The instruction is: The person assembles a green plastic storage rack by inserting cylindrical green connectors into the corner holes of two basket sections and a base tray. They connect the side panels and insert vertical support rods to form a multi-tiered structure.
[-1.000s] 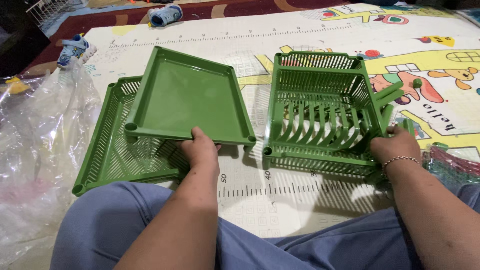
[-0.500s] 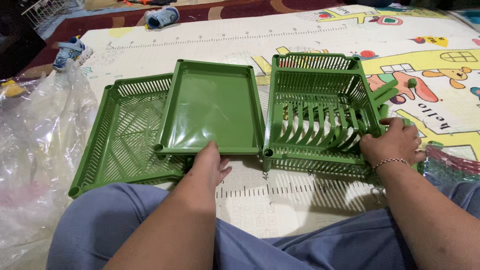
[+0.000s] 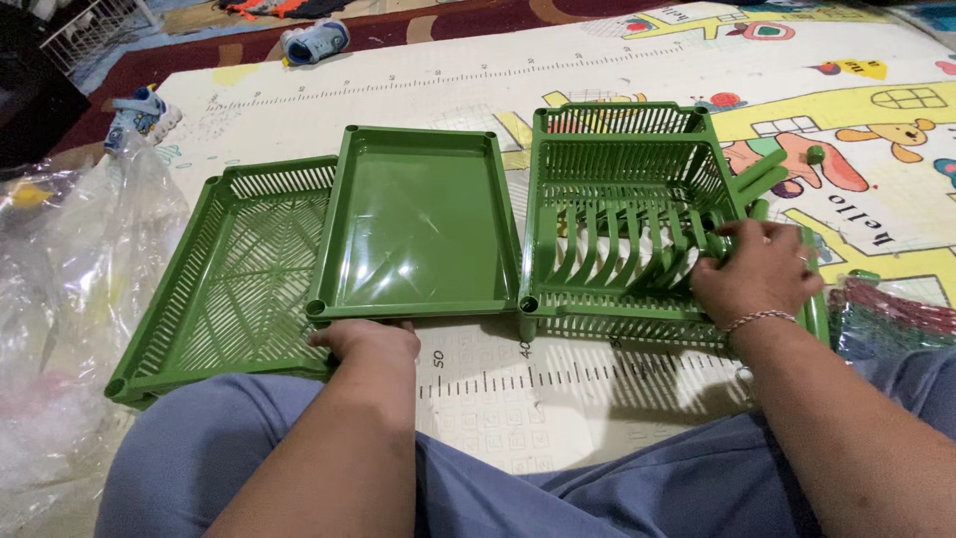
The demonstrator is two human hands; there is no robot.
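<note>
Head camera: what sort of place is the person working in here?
Most likely a home floor, perhaps a living or play room. The person sits on a children's play mat printed with cartoon animals, small shoes lie at its far edge, and green plastic rack parts are spread beside clear plastic wrapping.

The near strip of play mat (image 3: 558,399) between the knees is left bare, and a way in is offered there. To the left, passage is blocked by the slatted tray (image 3: 229,279), overlapped by the solid tray (image 3: 418,219). The right side is walled off by the dish rack (image 3: 627,199), with green posts (image 3: 772,174) jutting beside it. Crumpled plastic wrap (image 3: 70,299) crowds the far left edge. Open mat is seen beyond the trays.
</note>
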